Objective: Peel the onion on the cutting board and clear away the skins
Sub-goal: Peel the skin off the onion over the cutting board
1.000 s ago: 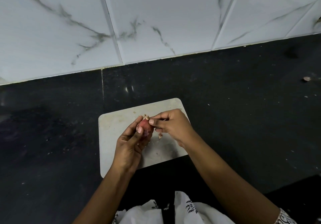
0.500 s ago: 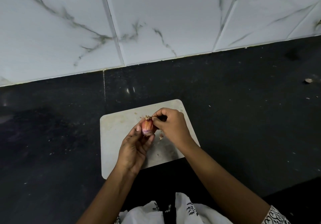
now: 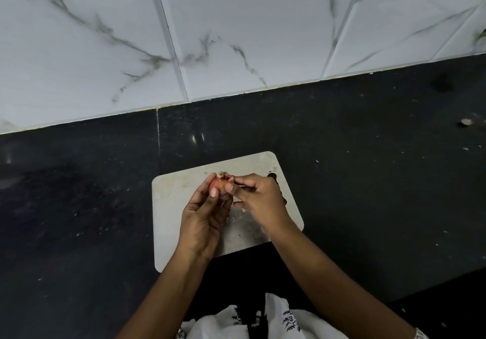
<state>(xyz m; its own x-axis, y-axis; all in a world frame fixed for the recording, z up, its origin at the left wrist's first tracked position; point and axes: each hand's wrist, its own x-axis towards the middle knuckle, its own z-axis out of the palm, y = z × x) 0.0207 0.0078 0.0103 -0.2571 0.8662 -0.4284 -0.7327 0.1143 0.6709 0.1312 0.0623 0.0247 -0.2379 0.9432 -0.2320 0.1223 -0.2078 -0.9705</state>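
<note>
**Fig.** L. hand (image 3: 202, 223) grips the small reddish-pink round onion (image 3: 219, 185) with fingers curled round its lower half, over the pale rounded-corner cutting board (image 3: 172, 202). R. hand (image 3: 259, 199) pinches the onion's top, just beside the root tuft. Thumb and forefinger are closed tight; what lies betw. them is too small to make out. Onion's underside is hidden by L. fingers. Pale skin scrap (image 3: 244, 210) lies on the board just below R. hand. Both wrists cover part of the board's near edge.

Single wide-angle view worn on the head, looking forward and steeply down, near the pale grey rounded-rectangle cutting board (image 3: 173, 202), facing the white grey-veined tiled wall (image 3: 236, 36) beyond that board
</note>
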